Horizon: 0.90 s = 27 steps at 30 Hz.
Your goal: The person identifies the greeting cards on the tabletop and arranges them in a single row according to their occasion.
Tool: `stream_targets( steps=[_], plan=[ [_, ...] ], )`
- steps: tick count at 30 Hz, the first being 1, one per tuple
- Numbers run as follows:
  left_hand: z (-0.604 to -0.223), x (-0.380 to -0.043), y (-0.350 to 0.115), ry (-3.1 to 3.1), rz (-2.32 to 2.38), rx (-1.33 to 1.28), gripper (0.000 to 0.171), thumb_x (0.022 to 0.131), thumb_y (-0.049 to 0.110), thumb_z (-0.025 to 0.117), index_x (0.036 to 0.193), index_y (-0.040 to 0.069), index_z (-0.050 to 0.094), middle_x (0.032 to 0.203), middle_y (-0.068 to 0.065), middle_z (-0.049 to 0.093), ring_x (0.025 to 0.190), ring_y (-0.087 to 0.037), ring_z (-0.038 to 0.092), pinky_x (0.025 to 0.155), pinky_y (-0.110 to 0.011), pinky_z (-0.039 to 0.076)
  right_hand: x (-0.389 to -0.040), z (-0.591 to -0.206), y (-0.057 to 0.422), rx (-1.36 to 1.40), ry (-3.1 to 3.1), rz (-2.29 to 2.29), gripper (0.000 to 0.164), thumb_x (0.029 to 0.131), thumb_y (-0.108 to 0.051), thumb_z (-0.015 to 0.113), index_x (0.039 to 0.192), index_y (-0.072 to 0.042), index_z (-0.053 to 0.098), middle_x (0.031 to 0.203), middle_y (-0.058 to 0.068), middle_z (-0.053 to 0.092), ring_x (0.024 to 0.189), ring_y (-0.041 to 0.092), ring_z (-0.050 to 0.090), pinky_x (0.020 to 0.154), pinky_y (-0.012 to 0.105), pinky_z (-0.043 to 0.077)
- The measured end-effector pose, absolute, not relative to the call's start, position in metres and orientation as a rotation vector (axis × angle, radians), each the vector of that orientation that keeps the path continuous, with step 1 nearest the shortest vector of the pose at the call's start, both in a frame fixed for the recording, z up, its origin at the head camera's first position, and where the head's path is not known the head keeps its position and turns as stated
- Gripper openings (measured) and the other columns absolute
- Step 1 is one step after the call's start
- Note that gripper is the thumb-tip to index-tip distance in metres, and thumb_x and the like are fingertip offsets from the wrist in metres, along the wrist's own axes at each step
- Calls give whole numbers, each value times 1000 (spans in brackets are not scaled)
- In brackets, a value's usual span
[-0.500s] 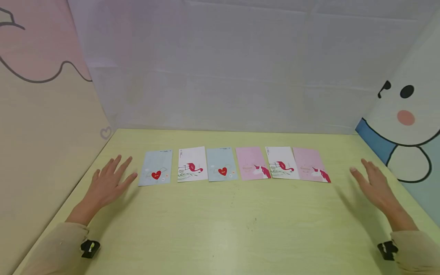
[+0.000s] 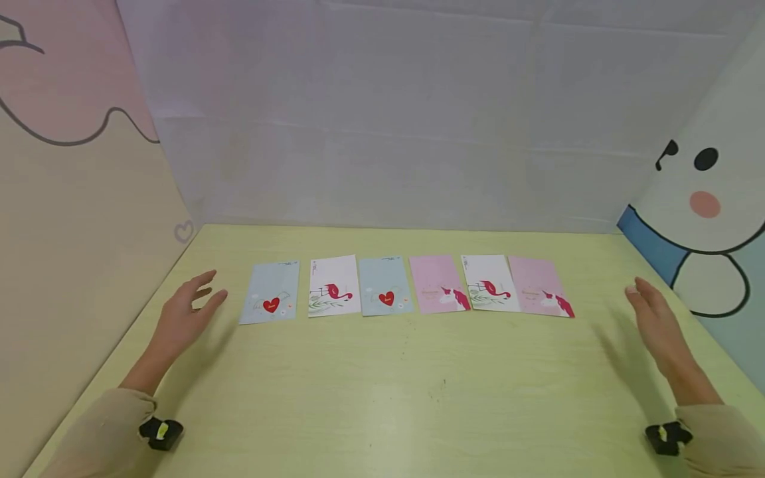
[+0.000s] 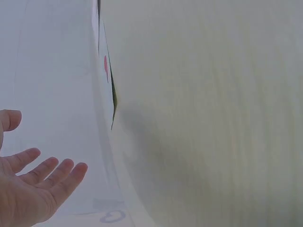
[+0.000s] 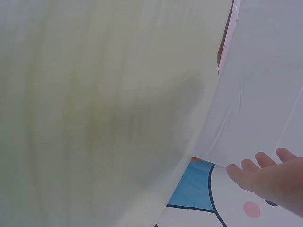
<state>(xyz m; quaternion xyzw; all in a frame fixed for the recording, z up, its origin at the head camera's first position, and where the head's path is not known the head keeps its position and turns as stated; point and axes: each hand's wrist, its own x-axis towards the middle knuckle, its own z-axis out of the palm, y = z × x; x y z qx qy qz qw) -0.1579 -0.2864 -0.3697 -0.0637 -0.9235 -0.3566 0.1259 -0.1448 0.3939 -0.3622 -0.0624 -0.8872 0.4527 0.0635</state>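
Observation:
Several greeting cards lie in a row across the table. From the left come a blue heart card [image 2: 257, 285], a white flamingo card [image 2: 331, 271], another blue heart card [image 2: 381, 273], a pink unicorn card [image 2: 435, 275], a second flamingo card [image 2: 487, 269] and a second unicorn card [image 2: 534, 275]. My left hand [image 2: 182, 318] hovers just left of the first heart card, fingers and thumb spread apart, holding nothing. My right hand [image 2: 660, 325] hovers to the right of the last unicorn card, fingers extended and holding nothing. Both wrist views show relaxed fingers above the table.
The pale yellow table [image 2: 382, 372] meets a white sheet [image 2: 418, 133] at its back edge. A cream and pink panel [image 2: 72, 219] stands at the left, a cartoon-printed panel [image 2: 717, 219] at the right. Each wrist bears a black strapped device.
Both hands have turned so that the palms face more inward, and the right hand has shifted slightly right. The cards have stayed where they were.

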Motion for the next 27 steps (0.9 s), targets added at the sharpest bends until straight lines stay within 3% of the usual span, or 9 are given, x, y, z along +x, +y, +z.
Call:
stream_targets(
  steps=[3, 6, 10, 14, 17, 21, 25, 27],
  plan=[
    [-371, -158, -287, -2655, -1157, -126, 53, 91, 29, 48, 132, -3, 34, 127, -24, 39, 106, -41, 45, 75, -35, 47, -149, -373, 404, -237, -2604, 1474, 61, 95, -41, 24, 142, -9, 3, 144, 17, -1, 128, 32, 2, 99, 53, 6],
    [-387, -167, -296, -2589, -1349, -71, 54, 90, 32, 48, 134, 3, 34, 127, -22, 39, 103, -29, 51, 67, -21, 49, -159, -394, 423, -275, -2488, 1604, 59, 93, -45, 29, 143, -20, 8, 146, 2, 5, 130, 15, 6, 104, 34, 12],
    [-426, -188, -319, -2371, -1741, -44, 57, 88, 32, 52, 135, 5, 33, 125, -21, 38, 96, -10, 55, 65, -26, 50, -173, -419, 448, -259, -2257, 1876, 58, 91, -44, 38, 141, -26, 15, 143, -5, 15, 127, 4, 11, 100, 16, 16],
    [-439, -196, -324, -2189, -2038, -11, 62, 87, 30, 55, 134, 0, 29, 125, -23, 34, 93, -7, 57, 65, -31, 50, -167, -406, 431, -257, -2014, 2175, 61, 92, -36, 43, 141, -20, 11, 141, -2, 15, 129, 6, 9, 103, 23, 9],
    [-434, -193, -319, -2151, -2145, 35, 65, 86, 31, 56, 135, 0, 27, 128, -23, 31, 92, -8, 58, 66, -32, 50, -156, -387, 407, -290, -1917, 2280, 58, 92, -35, 44, 140, -21, 14, 136, -3, 22, 128, 5, 12, 102, 22, 14],
    [-432, -191, -313, -2148, -2213, 110, 67, 85, 33, 57, 136, 2, 26, 132, -22, 30, 93, -11, 58, 70, -33, 49, -153, -381, 398, -284, -1767, 2428, 45, 92, -32, 46, 130, -24, 25, 121, -8, 34, 124, 6, 21, 89, 19, 35],
    [-427, -187, -303, -2199, -2221, 189, 71, 84, 39, 56, 137, 3, 25, 130, -15, 34, 94, -10, 58, 72, -32, 49, -152, -380, 395, -258, -1578, 2607, 49, 92, -28, 47, 133, -22, 21, 112, -8, 38, 114, 7, 37, 73, 19, 45],
    [-416, -182, -293, -2221, -2228, 205, 72, 84, 39, 55, 137, 1, 24, 130, -15, 35, 93, -10, 58, 73, -31, 48, -153, -381, 393, -237, -1497, 2682, 51, 92, -27, 47, 134, -21, 20, 109, -6, 43, 103, 8, 47, 72, 22, 47]
  ],
)
